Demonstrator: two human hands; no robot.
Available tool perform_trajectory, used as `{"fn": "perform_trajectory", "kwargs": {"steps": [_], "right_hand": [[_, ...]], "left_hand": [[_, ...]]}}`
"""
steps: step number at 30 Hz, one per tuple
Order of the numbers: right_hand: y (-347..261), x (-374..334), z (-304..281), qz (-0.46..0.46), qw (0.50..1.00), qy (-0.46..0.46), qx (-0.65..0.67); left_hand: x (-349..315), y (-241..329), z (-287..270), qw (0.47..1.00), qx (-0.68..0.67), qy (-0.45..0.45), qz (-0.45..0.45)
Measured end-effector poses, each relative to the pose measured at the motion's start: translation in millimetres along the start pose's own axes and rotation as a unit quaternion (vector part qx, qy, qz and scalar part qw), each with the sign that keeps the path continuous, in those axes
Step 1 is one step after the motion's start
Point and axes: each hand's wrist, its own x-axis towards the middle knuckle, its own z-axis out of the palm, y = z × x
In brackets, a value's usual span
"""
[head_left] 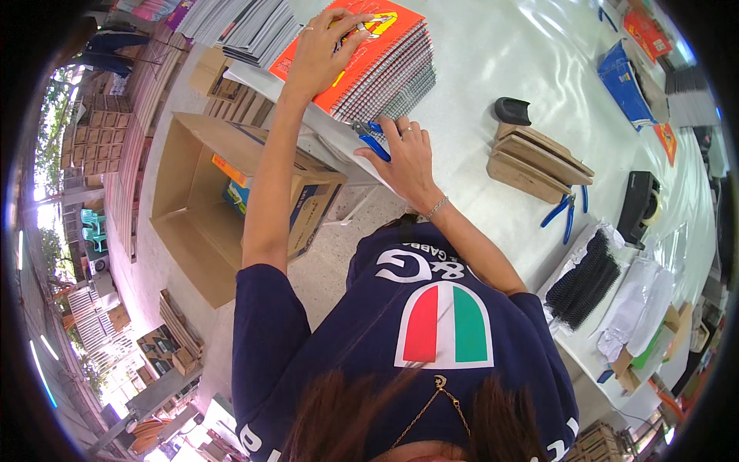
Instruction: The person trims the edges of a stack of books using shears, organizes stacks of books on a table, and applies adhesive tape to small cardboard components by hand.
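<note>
Resting on the red books (391,68) with the left hand (322,50), spread out and not grabbing, arm reaching straight. Long way of the books: away and to the right on the bench (462,69). Gripped in the right hand (409,160), back up: blue pliers (375,143), by the books' near corner, pointed away and left.

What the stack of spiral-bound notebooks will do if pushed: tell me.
The stack of spiral-bound notebooks is probably heavy, with many layers piled up. Upper notebooks may slide, since no band shows around them. Tipping seems less likely, as the covers look broad and the left hand rests on top.
</note>
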Motion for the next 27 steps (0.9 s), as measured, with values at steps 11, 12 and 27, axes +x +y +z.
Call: {"fn": "perform_trajectory", "kwargs": {"steps": [11,12,27], "right_hand": [[5,-2,-5,0.060,0.991,-0.078,0.092],[5,-3,-6,0.060,0.991,-0.077,0.092],[9,0,-5,0.167,0.947,-0.189,0.198]], "left_hand": [[0,2,-1,1.000,0.007,-0.004,0.000],[0,1,-1,1.000,0.007,-0.005,0.001],[1,-3,2,1.000,0.000,-0.005,0.000]]}}
